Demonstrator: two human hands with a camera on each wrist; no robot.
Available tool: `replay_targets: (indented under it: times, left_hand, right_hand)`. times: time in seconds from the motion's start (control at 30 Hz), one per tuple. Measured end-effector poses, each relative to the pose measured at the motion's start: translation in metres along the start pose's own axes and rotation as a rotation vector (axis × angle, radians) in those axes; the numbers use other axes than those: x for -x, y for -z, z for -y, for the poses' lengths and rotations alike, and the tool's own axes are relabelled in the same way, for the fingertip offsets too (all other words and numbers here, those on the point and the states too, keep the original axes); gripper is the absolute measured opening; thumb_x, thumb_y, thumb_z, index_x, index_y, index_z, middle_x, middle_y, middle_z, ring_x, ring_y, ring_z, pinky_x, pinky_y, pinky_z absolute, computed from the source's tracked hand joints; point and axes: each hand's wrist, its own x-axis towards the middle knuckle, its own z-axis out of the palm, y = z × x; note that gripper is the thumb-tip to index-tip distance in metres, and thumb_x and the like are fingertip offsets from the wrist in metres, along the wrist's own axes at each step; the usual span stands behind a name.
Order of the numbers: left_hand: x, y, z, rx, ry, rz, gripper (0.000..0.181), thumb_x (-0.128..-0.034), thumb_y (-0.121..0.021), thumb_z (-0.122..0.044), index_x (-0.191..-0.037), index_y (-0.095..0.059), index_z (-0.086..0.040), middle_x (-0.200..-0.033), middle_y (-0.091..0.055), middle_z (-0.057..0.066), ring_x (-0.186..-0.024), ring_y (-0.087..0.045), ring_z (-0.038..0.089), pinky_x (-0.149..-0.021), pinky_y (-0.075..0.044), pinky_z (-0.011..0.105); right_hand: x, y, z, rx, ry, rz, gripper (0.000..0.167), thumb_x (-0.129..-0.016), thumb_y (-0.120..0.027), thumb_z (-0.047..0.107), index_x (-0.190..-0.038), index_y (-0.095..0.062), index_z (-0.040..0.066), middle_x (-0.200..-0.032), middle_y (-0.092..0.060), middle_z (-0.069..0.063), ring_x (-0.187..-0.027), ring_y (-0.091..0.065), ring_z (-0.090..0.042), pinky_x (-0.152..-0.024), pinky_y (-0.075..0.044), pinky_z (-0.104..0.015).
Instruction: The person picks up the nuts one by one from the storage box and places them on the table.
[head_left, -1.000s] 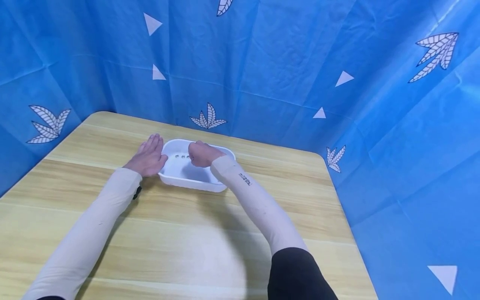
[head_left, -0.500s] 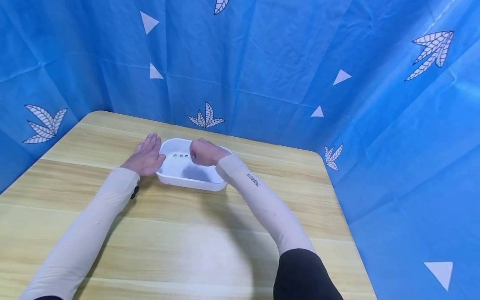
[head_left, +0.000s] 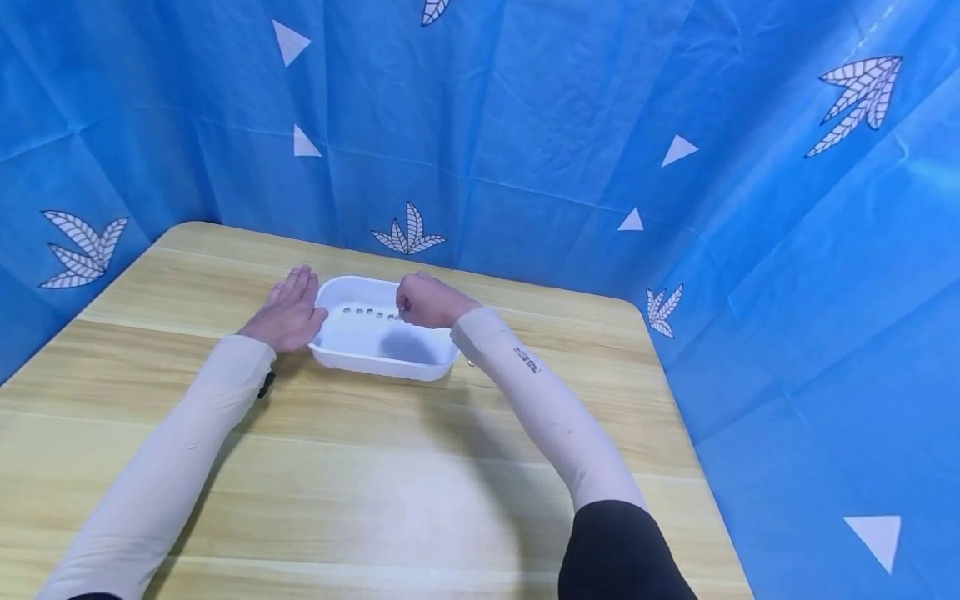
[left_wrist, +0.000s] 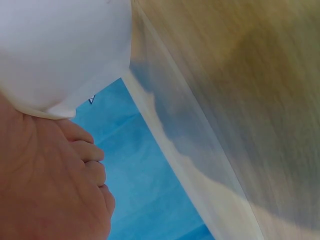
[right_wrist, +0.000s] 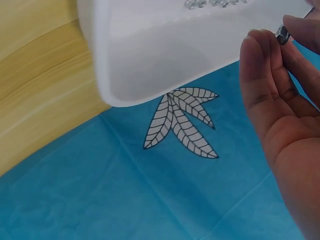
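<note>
A white oval-cornered tray (head_left: pixel 375 365) stands on the table towards the back. Inside it several small shiny pieces (head_left: pixel 370 312) lie in a row; in the right wrist view they look clear and silvery. My left hand (head_left: pixel 288 315) lies along the tray's left end, fingers straight, thumb at the rim. Over the tray's right half, my right hand (head_left: pixel 433 302) pinches a small, dark, shiny faceted piece (right_wrist: pixel 282 35) between thumb and fingertips. Its exact kind is too small to tell. The fingers cover the row's right end in the head view.
The wooden table (head_left: pixel 337 483) reaches from my body to a blue curtain (head_left: pixel 525 125) with leaf prints, which hangs behind and along the right side. A tiny shiny thing (head_left: pixel 471 362) lies just right of the tray, partly by my right sleeve.
My right hand has moved right along the tray, and more pieces of the row show to its left. The tiny thing beside the tray has come into sight. My left hand stays at the rim.
</note>
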Motion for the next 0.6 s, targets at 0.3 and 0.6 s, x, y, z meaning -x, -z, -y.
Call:
replay_targets:
  times: [0.3, 0.6]
  left_hand:
    - [0.001, 0.002, -0.003, 0.006, 0.011, -0.004, 0.074, -0.1075, -0.024, -0.032, -0.158, 0.002, 0.016, -0.168, 0.01, 0.035, -0.158, 0.01, 0.051, -0.129, 0.003, 0.065]
    - [0.001, 0.002, -0.004, 0.018, 0.014, 0.004, 0.074, -0.1076, -0.022, -0.033, -0.158, 0.003, 0.016, -0.168, 0.012, 0.035, -0.158, 0.012, 0.051, -0.129, 0.004, 0.066]
  right_hand:
    - [0.013, 0.001, -0.014, -0.022, -0.013, -0.014, 0.018, -0.098, -0.062, 0.005, -0.099, -0.08, -0.001, -0.098, -0.076, -0.01, -0.085, -0.058, -0.016, -0.082, -0.053, -0.026]
    - [0.027, -0.001, -0.029, -0.07, -0.06, -0.013, 0.02, -0.099, -0.063, 0.005, -0.109, -0.079, -0.002, -0.11, -0.078, -0.014, -0.101, -0.07, -0.021, -0.094, -0.06, -0.029]
